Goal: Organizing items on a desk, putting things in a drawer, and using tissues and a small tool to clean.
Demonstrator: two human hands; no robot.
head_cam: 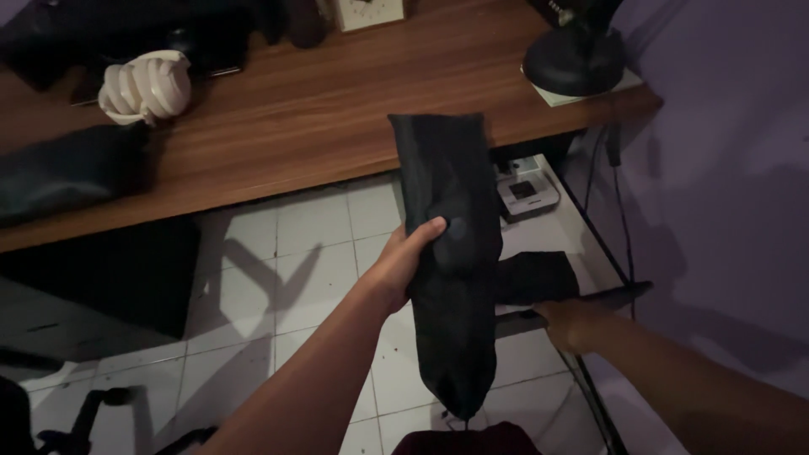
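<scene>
- Head camera looks down past the front edge of a brown wooden desk (337,109) onto a white tiled floor (278,278), and the light is dim.
- Left hand (404,261) is clenched on a long black fabric pouch (451,244), thumb pressed across its front, fingers wrapped behind.
- That pouch hangs upright in the air, off the desk, its top level with the desk's front edge and its narrow lower end down near the bottom of the view.
- Right hand (573,320) reaches out to the right and grips a slim dark rod-like object (619,295); what it is, I cannot tell.
- A black cloth (535,276) lies just behind the pouch, over the floor.
- On the desk: a white coiled bulb (145,86) towards the back left corner, a black fan base (575,61) at the right edge, a dark bag (67,168) at the left front edge.
</scene>
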